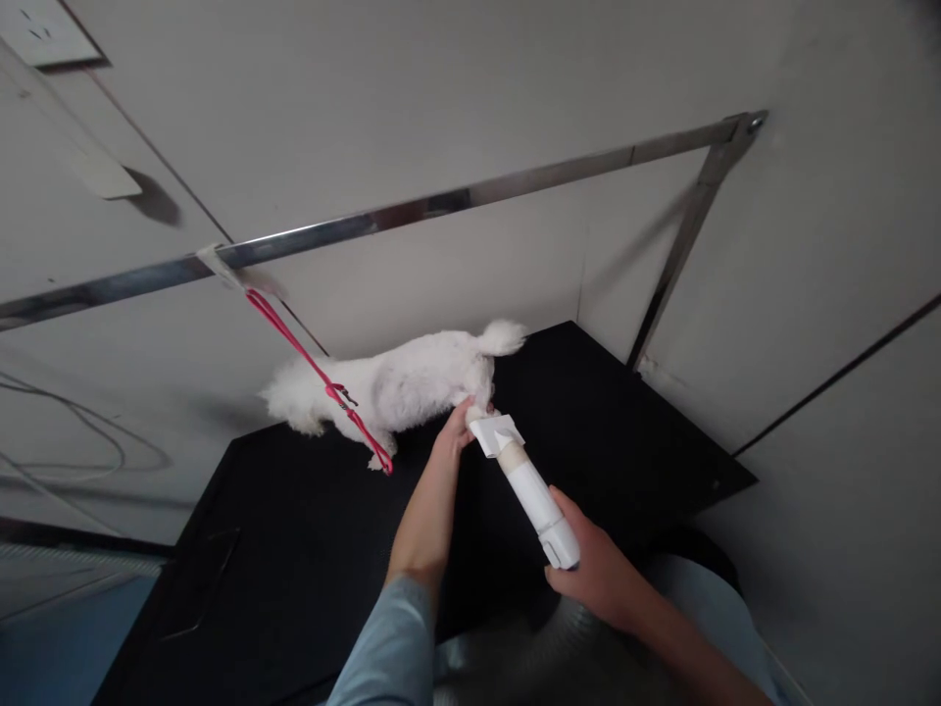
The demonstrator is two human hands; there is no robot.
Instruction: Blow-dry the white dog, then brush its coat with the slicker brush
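Observation:
A small white dog (426,378) stands on a black table (279,539), its tail (503,337) to the right and its head at the far left. My left hand (463,422) is closed around one of its hind legs, low down near the paw. In my right hand (595,559) is a white tube-shaped grooming handle (533,493) with a beige band and a wide, flat white head (496,433). That head is right beside the held paw and partly hides it. A ribbed hose (563,632) shows below my right hand.
A metal bar (323,235) crosses above the table along the wall, with a post (680,255) at the right. From it a pink leash (286,333) hangs in front of the dog. A cable (80,422) hangs at left, and a socket (48,29) is at upper left.

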